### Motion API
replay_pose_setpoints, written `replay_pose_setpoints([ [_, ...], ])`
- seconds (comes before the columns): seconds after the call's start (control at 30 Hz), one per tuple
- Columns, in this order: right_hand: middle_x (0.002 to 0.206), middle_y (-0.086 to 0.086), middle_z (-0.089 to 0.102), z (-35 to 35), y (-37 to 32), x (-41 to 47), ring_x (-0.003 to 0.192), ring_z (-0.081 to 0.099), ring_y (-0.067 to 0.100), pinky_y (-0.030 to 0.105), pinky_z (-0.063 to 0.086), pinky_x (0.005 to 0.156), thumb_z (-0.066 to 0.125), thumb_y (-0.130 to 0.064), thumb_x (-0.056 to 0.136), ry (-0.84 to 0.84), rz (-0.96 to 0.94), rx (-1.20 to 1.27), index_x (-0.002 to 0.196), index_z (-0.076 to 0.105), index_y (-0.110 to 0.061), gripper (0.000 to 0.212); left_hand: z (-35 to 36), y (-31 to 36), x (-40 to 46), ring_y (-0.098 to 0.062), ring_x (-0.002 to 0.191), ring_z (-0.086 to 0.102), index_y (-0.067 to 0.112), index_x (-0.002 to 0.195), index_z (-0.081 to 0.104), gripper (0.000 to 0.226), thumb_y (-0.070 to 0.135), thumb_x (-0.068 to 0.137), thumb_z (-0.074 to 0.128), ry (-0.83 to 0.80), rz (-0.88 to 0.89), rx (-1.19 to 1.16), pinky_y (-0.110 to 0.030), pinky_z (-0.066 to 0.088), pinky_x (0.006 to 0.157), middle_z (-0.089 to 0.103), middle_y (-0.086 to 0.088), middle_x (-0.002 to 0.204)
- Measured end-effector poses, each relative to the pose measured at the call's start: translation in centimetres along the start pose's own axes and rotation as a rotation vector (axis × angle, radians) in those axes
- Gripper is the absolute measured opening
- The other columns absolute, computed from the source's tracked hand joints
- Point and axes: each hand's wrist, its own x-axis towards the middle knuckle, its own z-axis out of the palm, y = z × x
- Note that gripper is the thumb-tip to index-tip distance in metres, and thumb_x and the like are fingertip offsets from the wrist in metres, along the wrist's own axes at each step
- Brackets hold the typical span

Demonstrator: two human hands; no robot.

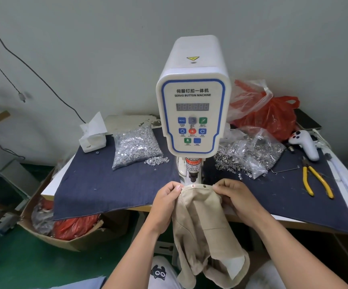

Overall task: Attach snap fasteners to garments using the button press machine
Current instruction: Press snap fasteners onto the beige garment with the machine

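L hand [167,197] & R hand [232,194] each pinch beige garment [202,222] top edge under press machine [192,113]; snap bags flank it. Two snaps on hem.

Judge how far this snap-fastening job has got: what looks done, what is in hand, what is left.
Done: one dark snap already sits on the beige garment edge. In hand: the left hand and right hand pinch that edge under the press machine, a red light spot beside the snap. Left: pressing here; further snaps cannot be told.
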Motion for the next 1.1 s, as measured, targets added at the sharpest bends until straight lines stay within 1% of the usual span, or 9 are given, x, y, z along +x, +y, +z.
replay_pose_setpoints([
  [0.17, 0.063, 0.005, 0.052, 0.2, -0.8, -1.2, 0.053, 0.039, 0.014, 0.025, 0.031, 0.051, 0.066, -0.012, 0.098, -0.098, -0.047, -0.137, 0.080, 0.071, -0.012, 0.019, -0.2, 1.1, -1.2, -0.020, 0.074, 0.047, 0.012, 0.078, 0.061, 0.025, 0.030, 0.095, 0.056, -0.047, -0.012, -0.014, -0.032, 0.040, 0.067, 0.055, -0.005, 0.076],
  [0.3, 0.065, 0.004, 0.060, 2.0, -1.3, -2.9, 0.058, 0.044, 0.016, 0.025, 0.033, 0.053, 0.072, -0.018, 0.095, -0.190, -0.160, -0.322, 0.081, 0.072, -0.014, 0.015, -0.2, 3.1, -3.0, -0.009, 0.083, 0.052, 0.014, 0.089, 0.065, 0.043, 0.054, 0.098, 0.053, -0.278, 0.193, 0.494, -0.031, 0.042, 0.077, 0.061, -0.005, 0.087],
  [0.4, 0.058, -0.002, 0.061, 3.0, -1.8, -3.4, 0.050, 0.046, 0.008, 0.019, 0.036, 0.049, 0.070, -0.027, 0.093, -0.267, -0.165, -0.400, 0.079, 0.073, -0.022, 0.016, -0.1, 3.9, -4.0, -0.013, 0.083, 0.052, 0.012, 0.097, 0.065, 0.042, 0.054, 0.099, 0.058, -0.357, 0.208, 0.631, -0.035, 0.042, 0.076, 0.062, -0.013, 0.091],
  [0.53, 0.072, -0.001, 0.075, 0.6, -2.5, -1.1, 0.061, 0.061, 0.007, 0.029, 0.046, 0.063, 0.064, -0.029, 0.097, 0.059, -0.207, -0.592, 0.079, 0.074, -0.020, 0.022, -0.4, 4.8, -4.3, -0.011, 0.069, 0.034, 0.018, 0.067, 0.041, 0.050, 0.058, 0.093, 0.057, -0.037, 0.101, 0.367, -0.033, 0.027, 0.068, 0.036, 0.005, 0.069],
  [0.67, 0.100, 0.009, 0.074, -4.0, -2.7, 2.3, 0.096, 0.068, 0.036, 0.040, 0.049, 0.076, 0.063, -0.024, 0.100, 0.574, -0.275, -1.187, 0.099, 0.075, -0.016, 0.015, -2.5, 5.2, -0.5, -0.011, 0.057, 0.024, 0.020, 0.061, 0.025, 0.059, 0.058, 0.091, 0.058, 0.372, 0.090, 0.433, -0.029, 0.021, 0.055, 0.023, 0.008, 0.059],
  [0.73, 0.109, 0.013, 0.067, -4.5, -2.4, 3.2, 0.101, 0.065, 0.039, 0.044, 0.054, 0.079, 0.066, -0.028, 0.098, 0.587, -0.245, -1.289, 0.103, 0.072, -0.014, 0.016, -3.9, 5.3, 2.2, -0.010, 0.062, 0.046, 0.020, 0.063, 0.050, 0.045, 0.047, 0.097, 0.061, 0.506, 0.079, 0.473, -0.029, 0.035, 0.060, 0.050, 0.013, 0.061],
  [0.8, 0.108, 0.013, 0.063, -4.3, -1.8, 3.7, 0.100, 0.064, 0.040, 0.046, 0.055, 0.076, 0.069, -0.034, 0.096, 0.596, -0.220, -1.354, 0.103, 0.069, -0.014, 0.020, -4.8, 5.0, 4.7, -0.017, 0.089, 0.065, 0.021, 0.086, 0.067, 0.024, 0.039, 0.101, 0.062, 0.617, 0.038, 0.508, -0.033, 0.043, 0.074, 0.070, 0.009, 0.087],
  [0.97, 0.098, 0.007, 0.068, -3.9, -1.2, 4.0, 0.088, 0.066, 0.035, 0.037, 0.044, 0.064, 0.061, -0.021, 0.099, 0.639, -0.290, -1.407, 0.093, 0.070, -0.018, 0.011, -5.7, 3.7, 8.0, -0.030, 0.117, 0.064, 0.020, 0.118, 0.070, 0.020, 0.028, 0.101, 0.062, 0.665, -0.107, 0.779, -0.033, 0.041, 0.083, 0.073, -0.003, 0.120],
  [1.1, 0.100, 0.004, 0.067, -4.0, -1.5, 4.1, 0.090, 0.065, 0.034, 0.039, 0.047, 0.067, 0.054, -0.019, 0.102, 0.601, -0.274, -1.383, 0.096, 0.066, -0.018, 0.013, -5.3, 3.3, 8.9, -0.033, 0.114, 0.064, 0.025, 0.111, 0.072, 0.017, 0.034, 0.100, 0.063, 0.670, -0.144, 0.877, -0.036, 0.044, 0.081, 0.072, -0.004, 0.116],
])
